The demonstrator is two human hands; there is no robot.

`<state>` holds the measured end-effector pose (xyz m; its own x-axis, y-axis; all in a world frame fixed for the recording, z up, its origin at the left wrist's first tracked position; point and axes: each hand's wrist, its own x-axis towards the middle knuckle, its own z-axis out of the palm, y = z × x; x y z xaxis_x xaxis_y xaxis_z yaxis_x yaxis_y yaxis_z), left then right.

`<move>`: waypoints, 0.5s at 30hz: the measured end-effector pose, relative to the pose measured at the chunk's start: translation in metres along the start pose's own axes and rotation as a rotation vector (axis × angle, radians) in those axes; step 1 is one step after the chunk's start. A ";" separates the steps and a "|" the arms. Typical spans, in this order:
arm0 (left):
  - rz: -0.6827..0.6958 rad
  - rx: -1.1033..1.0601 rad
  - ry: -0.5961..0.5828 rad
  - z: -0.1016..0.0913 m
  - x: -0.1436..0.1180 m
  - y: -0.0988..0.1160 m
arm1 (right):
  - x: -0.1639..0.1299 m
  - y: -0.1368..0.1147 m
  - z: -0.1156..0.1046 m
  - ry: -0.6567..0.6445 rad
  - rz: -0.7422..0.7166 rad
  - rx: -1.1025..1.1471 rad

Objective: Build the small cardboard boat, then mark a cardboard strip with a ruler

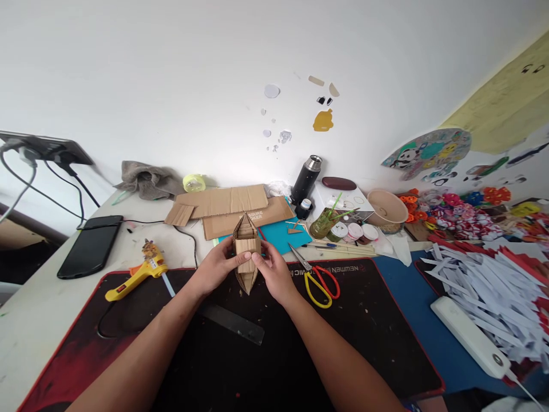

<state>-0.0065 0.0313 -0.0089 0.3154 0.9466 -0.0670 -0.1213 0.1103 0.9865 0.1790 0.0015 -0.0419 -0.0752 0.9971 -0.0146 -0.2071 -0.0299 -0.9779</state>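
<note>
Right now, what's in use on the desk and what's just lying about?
In use: cardboard boat, held by left hand and right hand.
Lying about: glue gun, scissors, ruler, phone, flask, cardboard sheets, paper strips.

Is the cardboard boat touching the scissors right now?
Apart. The head view shows black mat between the cardboard boat and the scissors, with the right hand in between.

White lettering along the far edge of the black, red-trimmed desk mat (369, 297) reads "NEWMEN", upside down from here; the smaller words beside it and the print on the flat brown cardboard sheet (257, 216) are unreadable.
</note>
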 end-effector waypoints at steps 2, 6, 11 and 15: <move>0.006 -0.011 -0.001 0.000 -0.001 0.000 | 0.000 -0.002 0.000 0.015 0.009 -0.009; -0.012 -0.096 -0.041 0.000 -0.003 0.000 | 0.001 -0.001 -0.001 0.043 0.018 -0.015; -0.019 -0.110 -0.044 -0.001 -0.002 0.000 | 0.000 -0.001 0.000 0.035 0.019 -0.013; -0.016 -0.143 -0.013 -0.004 -0.002 -0.001 | -0.003 -0.007 0.000 0.003 -0.005 -0.010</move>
<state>-0.0103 0.0305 -0.0104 0.3302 0.9406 -0.0795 -0.2492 0.1681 0.9538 0.1808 -0.0009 -0.0348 -0.0711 0.9974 -0.0105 -0.1977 -0.0244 -0.9800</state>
